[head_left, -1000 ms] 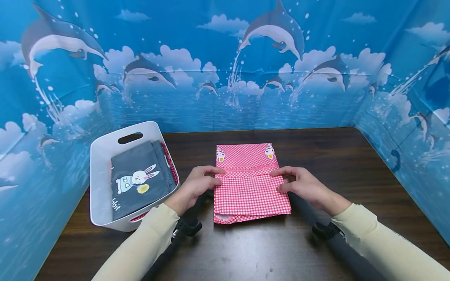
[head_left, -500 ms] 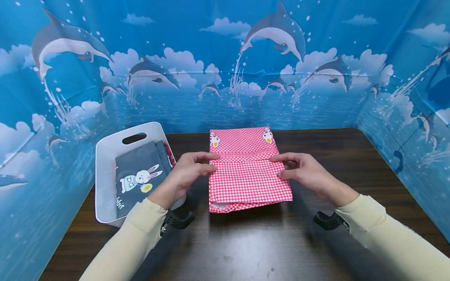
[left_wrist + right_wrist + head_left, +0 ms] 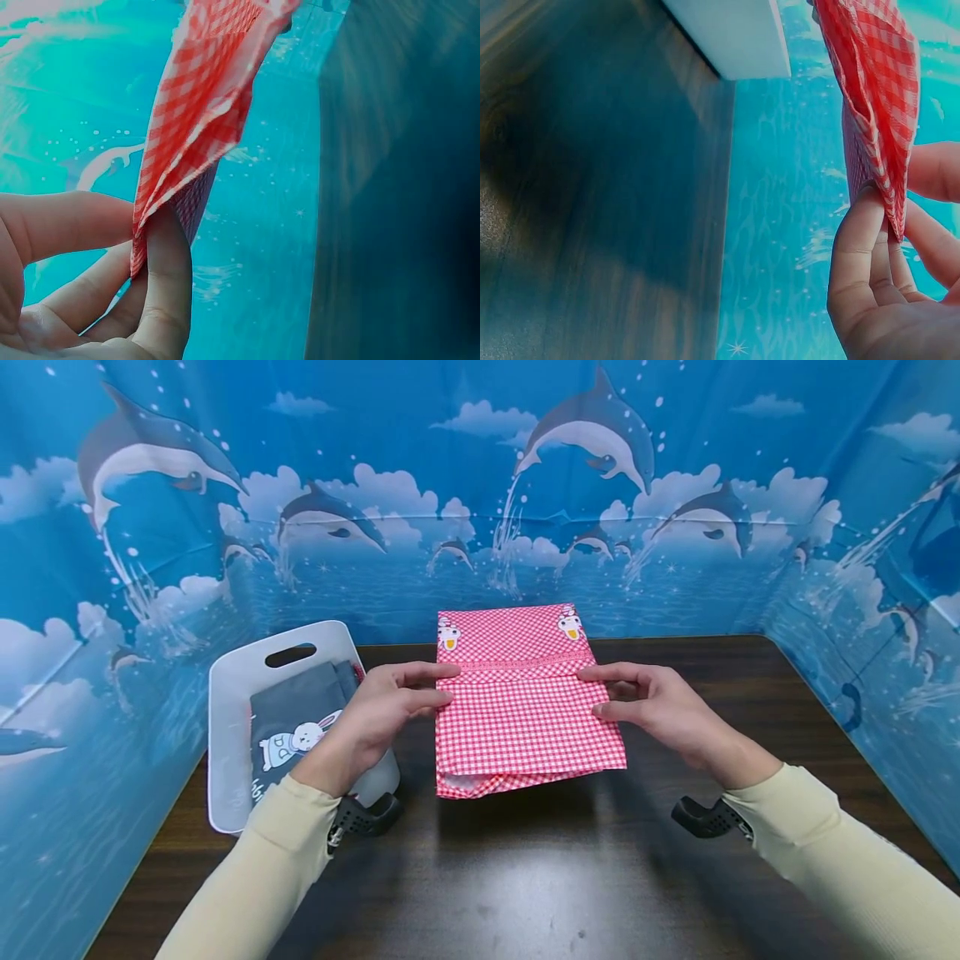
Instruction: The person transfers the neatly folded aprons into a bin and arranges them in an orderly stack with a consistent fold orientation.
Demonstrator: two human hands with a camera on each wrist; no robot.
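A folded red-and-white checked cloth (image 3: 525, 718), with rabbit prints at its two far corners, is held up over the table in the head view. My left hand (image 3: 382, 706) pinches its left edge between thumb and fingers. On the opposite edge my right hand (image 3: 660, 710) does the same. The left wrist view shows the layered side of the checked cloth (image 3: 195, 112) between thumb and fingers. Likewise, in the right wrist view, the cloth's edge (image 3: 881, 112) is caught between fingertips and thumb. Its underside is mostly hidden in the head view.
A white basket (image 3: 228, 735) stands on the left of the dark wooden table (image 3: 525, 877), partly behind my left forearm. Inside lies a folded dark grey cloth (image 3: 296, 706) with a rabbit print. A blue dolphin-printed curtain (image 3: 480, 485) rises behind the table and along its sides.
Both hands have raised the checked cloth off the table and carried it forward and slightly left. The left hand now covers more of the basket in the head view.
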